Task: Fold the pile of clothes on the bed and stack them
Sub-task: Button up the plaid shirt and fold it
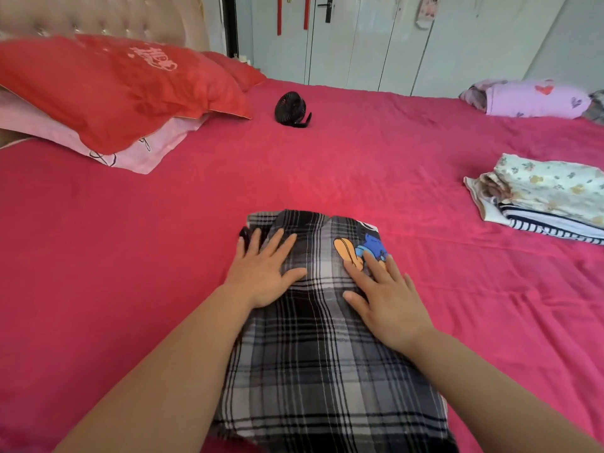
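On the pink bed, head view: a black-and-white plaid garment (327,338) lies flat on the bed (130,256), running from the bottom of the picture away from the person.
Left hand (264,273): palm down on the garment's left side, near its far end; it grips nothing.
Left fingers (281,240): straight and spread, reaching toward the far left corner, with the thumb pointing inward across the cloth. A small dark shape beside the outermost fingertip is hard to make out.
Right hand (385,299): palm down on the garment's right side, near the left hand but apart from it; it presses without grasping.
Right fingers (356,273): straight, slightly spread, overlapping the lower edge of an orange and blue cartoon print (362,253), which they partly hide.
Folded stack (549,194): a floral piece on top of a striped one, at the right and well apart from the plaid garment; cut off by the right edge.
Purple bundle (536,98): at the far right of the bed, printed with hearts; what lies behind it is unclear.
Fan (291,109): small, black, on the far middle of the bed.
Pillows: a red pillow (114,89) on a pink pillow (137,155), far left.
Cut off: the garment's near end and both forearms leave the picture at the bottom.
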{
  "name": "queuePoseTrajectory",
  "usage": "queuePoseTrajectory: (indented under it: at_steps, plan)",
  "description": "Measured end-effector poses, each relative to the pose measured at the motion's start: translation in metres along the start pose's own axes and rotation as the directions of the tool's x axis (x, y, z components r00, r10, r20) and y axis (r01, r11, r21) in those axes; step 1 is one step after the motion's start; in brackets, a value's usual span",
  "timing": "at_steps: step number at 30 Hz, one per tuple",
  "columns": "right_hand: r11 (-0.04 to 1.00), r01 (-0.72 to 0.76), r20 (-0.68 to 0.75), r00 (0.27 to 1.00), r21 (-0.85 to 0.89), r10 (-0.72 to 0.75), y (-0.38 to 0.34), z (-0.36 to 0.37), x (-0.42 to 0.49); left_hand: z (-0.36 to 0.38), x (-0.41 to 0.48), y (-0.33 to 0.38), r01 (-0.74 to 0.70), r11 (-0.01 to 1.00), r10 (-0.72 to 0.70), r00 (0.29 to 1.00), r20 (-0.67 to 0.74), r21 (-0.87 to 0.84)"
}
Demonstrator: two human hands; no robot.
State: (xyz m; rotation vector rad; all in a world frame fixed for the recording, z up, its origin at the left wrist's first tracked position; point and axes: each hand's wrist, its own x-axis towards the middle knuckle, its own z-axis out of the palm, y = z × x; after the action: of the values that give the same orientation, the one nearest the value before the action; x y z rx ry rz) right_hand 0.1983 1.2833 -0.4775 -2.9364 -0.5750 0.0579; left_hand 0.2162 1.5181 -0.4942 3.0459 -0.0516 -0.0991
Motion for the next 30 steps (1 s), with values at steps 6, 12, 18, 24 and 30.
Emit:
queuePoseTrajectory:
  at_steps: [6,12,18,24,30]
  plan:
    - [1.000,0.011,0.013,1.000,-0.012,-0.011,0.008,0.002,0.011,-0.007,0.016,-0.012,0.043,0.998,-0.044,0.999,0.026,0.041]
    - [0.998,0.048,-0.108,0.993,0.029,-0.045,0.005,-0.014,0.061,-0.009,0.026,0.005,-0.004,1.000,0.009,0.969,-0.246,0.019]
    - [0.998,-0.044,0.018,0.999,0.043,0.043,0.016,0.026,0.073,0.028,0.036,-0.010,0.019,0.994,-0.028,0.996,-0.084,-0.107]
    - [0.967,-0.045,0.056,0.998,0.249,0.032,0.022,0.011,0.058,0.005,0.027,-0.001,0.027,0.987,-0.031,0.999,-0.028,-0.156]
    - [0.930,-0.010,-0.062,0.997,0.367,0.036,0.034,-0.006,0.003,-0.006,-0.039,0.006,0.091,0.966,-0.146,0.965,-0.219,-0.241]
